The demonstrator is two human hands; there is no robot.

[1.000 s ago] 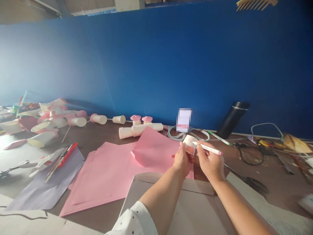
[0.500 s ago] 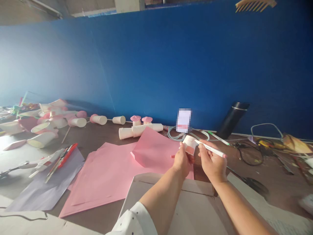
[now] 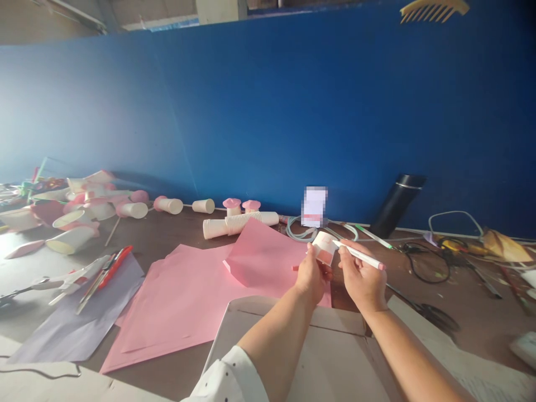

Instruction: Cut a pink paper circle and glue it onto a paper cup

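Observation:
My left hand [image 3: 310, 279] is closed round a small white paper cup [image 3: 324, 245] with a pinkish-red patch on its lower side. A short red stick-like piece [image 3: 295, 268] pokes out to the left of that hand; what it belongs to is hidden. In my right hand [image 3: 365, 283] is a white marker pen [image 3: 362, 257] with a pink end, gripped between thumb and fingers. Its tip points left at the cup's side, close to the upper edge; contact is hard to make out. Pink paper sheets [image 3: 180, 301] lie to the left of my hands.
Nested paper cups [image 3: 243, 223] lie behind the pink paper. At left are scissors [image 3: 62, 279], a red utility knife [image 3: 111, 271] and a pile of cups [image 3: 90, 206]. A black bottle [image 3: 397, 206] leans against the blue wall, near cables [image 3: 427, 262]. A cardboard box [image 3: 335, 357] sits under my forearms.
The marker and my right hand have shifted very slightly left. My left hand keeps hold of the cup, which has hardly moved.

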